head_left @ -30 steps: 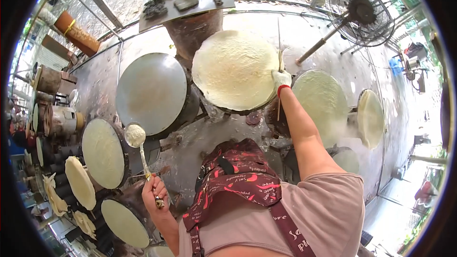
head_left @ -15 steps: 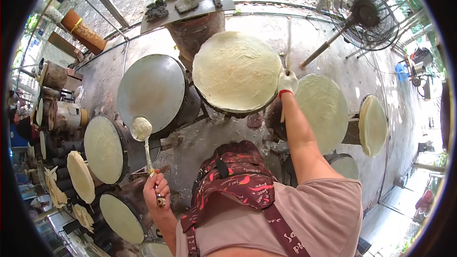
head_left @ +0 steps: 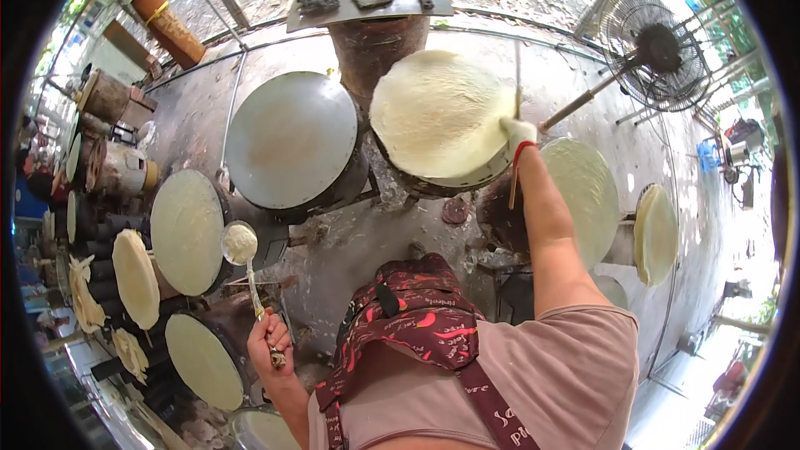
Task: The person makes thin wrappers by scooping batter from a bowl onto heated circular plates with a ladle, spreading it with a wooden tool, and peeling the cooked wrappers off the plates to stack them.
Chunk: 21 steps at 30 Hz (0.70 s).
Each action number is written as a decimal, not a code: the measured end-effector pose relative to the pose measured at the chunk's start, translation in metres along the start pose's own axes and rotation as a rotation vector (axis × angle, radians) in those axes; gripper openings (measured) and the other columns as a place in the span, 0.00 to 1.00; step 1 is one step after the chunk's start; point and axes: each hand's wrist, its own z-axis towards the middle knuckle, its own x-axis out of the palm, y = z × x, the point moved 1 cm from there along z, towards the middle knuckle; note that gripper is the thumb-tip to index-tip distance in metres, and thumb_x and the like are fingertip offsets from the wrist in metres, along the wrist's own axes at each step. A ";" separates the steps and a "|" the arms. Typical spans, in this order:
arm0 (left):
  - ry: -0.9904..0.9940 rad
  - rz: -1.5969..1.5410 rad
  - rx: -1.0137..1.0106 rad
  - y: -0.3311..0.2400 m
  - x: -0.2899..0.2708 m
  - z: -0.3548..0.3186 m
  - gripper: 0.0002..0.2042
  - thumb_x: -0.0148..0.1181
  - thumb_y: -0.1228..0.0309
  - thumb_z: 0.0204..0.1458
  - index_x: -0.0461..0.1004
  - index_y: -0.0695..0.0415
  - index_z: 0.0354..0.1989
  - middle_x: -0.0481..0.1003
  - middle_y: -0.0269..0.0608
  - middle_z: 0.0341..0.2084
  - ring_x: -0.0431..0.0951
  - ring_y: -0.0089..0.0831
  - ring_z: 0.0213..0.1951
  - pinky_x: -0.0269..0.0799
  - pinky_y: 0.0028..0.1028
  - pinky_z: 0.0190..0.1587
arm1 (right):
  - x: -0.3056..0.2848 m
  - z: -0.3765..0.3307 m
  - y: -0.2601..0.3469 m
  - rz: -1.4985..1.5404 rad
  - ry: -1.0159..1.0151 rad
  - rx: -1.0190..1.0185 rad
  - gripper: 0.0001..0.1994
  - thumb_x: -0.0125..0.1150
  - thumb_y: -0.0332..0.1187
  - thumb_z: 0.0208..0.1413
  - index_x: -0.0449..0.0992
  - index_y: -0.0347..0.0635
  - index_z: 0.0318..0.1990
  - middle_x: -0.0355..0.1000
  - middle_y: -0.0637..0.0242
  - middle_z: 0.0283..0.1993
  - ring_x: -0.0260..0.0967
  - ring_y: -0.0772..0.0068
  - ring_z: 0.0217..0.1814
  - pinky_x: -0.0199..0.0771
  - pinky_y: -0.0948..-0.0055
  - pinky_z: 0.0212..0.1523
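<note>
A bare grey griddle [head_left: 293, 142] is serving as the landmark here. Just to its right, a wide, pale sheet of thin dough [head_left: 446, 108] is lying over a second griddle [head_left: 457, 187], whose dark rim is showing along the near right side. The person's right hand [head_left: 518, 130], gloved in white, is closing around a thin stick [head_left: 517, 75] at the sheet's right edge, the side away from the bare griddle. The fingers seem to be meeting the dough too, but I am standing where I cannot tell whether they are pinching it.

On the near left of the bare griddle, the bare left hand [head_left: 269, 338] is curling firmly around the handle of a ladle [head_left: 241, 243], whose bowl is carrying pale batter. Another pale-coated griddle [head_left: 187, 233] is standing left of the landmark, and a fan [head_left: 658, 48] is standing far to its right.

The sheet is looking light, soft and floppy, probably fragile if tugged at one point. Its loose rim is seeming the best hold, with the stick giving long support beneath. The ladle is looking stiff, its load likely to spill when tilted.
</note>
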 end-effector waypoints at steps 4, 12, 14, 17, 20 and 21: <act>-0.012 -0.041 0.070 -0.011 -0.025 -0.018 0.09 0.43 0.75 0.60 0.64 0.68 0.43 0.58 0.33 0.20 0.57 0.17 0.15 0.56 0.18 0.13 | -0.005 -0.058 0.120 0.325 0.182 -0.099 0.10 0.64 0.37 0.46 0.74 0.40 0.30 0.66 0.68 0.19 0.57 0.75 0.12 0.54 0.72 0.12; -0.013 -0.082 0.124 -0.036 -0.089 -0.052 0.06 0.46 0.77 0.57 0.65 0.65 0.40 0.59 0.32 0.19 0.56 0.16 0.14 0.55 0.17 0.12 | 0.077 -0.326 0.263 -0.075 0.400 -0.910 0.14 0.62 0.39 0.44 0.78 0.35 0.31 0.72 0.59 0.23 0.68 0.76 0.26 0.69 0.72 0.32; -0.043 -0.093 0.133 -0.041 -0.111 -0.066 0.06 0.47 0.76 0.56 0.65 0.64 0.40 0.60 0.32 0.19 0.57 0.16 0.14 0.55 0.17 0.12 | 0.085 -0.404 0.283 -0.112 0.540 -1.040 0.14 0.61 0.39 0.44 0.77 0.35 0.30 0.71 0.59 0.22 0.67 0.74 0.26 0.69 0.72 0.33; -0.068 -0.114 0.219 -0.047 -0.151 -0.089 0.07 0.49 0.77 0.54 0.65 0.63 0.40 0.61 0.32 0.19 0.57 0.16 0.13 0.54 0.18 0.12 | 0.097 -0.470 0.321 -0.211 0.857 -1.165 0.12 0.61 0.37 0.45 0.78 0.35 0.31 0.72 0.67 0.23 0.66 0.80 0.26 0.68 0.74 0.31; -0.128 -0.144 0.311 -0.048 -0.179 -0.111 0.08 0.50 0.77 0.52 0.65 0.63 0.40 0.61 0.32 0.18 0.57 0.17 0.13 0.53 0.18 0.12 | 0.111 -0.534 0.361 -0.277 1.036 -1.141 0.14 0.61 0.37 0.45 0.78 0.34 0.33 0.71 0.72 0.24 0.65 0.82 0.26 0.67 0.77 0.29; -0.174 -0.164 0.333 -0.047 -0.187 -0.120 0.08 0.50 0.77 0.52 0.64 0.62 0.40 0.60 0.31 0.18 0.57 0.17 0.13 0.53 0.19 0.13 | 0.122 -0.561 0.374 -0.355 1.072 -1.112 0.09 0.60 0.34 0.46 0.76 0.37 0.30 0.67 0.76 0.23 0.59 0.88 0.22 0.62 0.80 0.24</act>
